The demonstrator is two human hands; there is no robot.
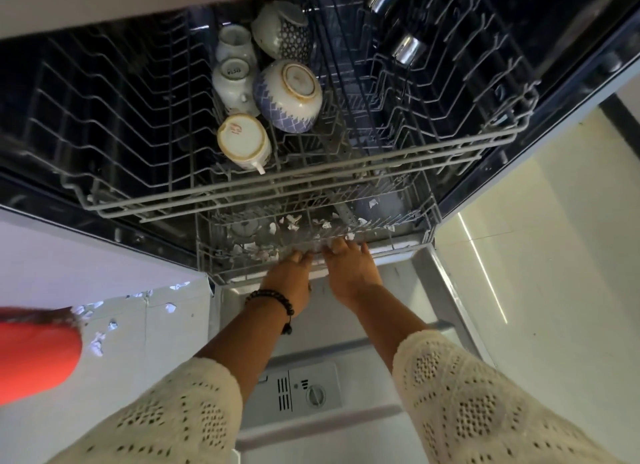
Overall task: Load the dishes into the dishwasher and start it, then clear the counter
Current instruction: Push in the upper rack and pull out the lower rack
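Observation:
The dishwasher stands open, its door (pixel 311 387) folded down below me. The upper rack (pixel 287 183) is pulled out and holds upturned cups (pixel 242 141) and patterned bowls (pixel 287 96); two steel tumblers (pixel 408 49) stand at its far right. Under it, the lower rack (pixel 242 255) carries scattered white scraps. My left hand (pixel 289 276), with a dark bead bracelet at the wrist, grips the lower rack's front rim. My right hand (pixel 349 269) lies beside it, fingers curled over the same rim.
White scraps (pixel 100 339) litter the pale floor to the left of the door. A red object (pixel 34 352) sits at the left edge. The detergent dispenser (pixel 304 391) shows on the door. Glossy floor tiles lie to the right.

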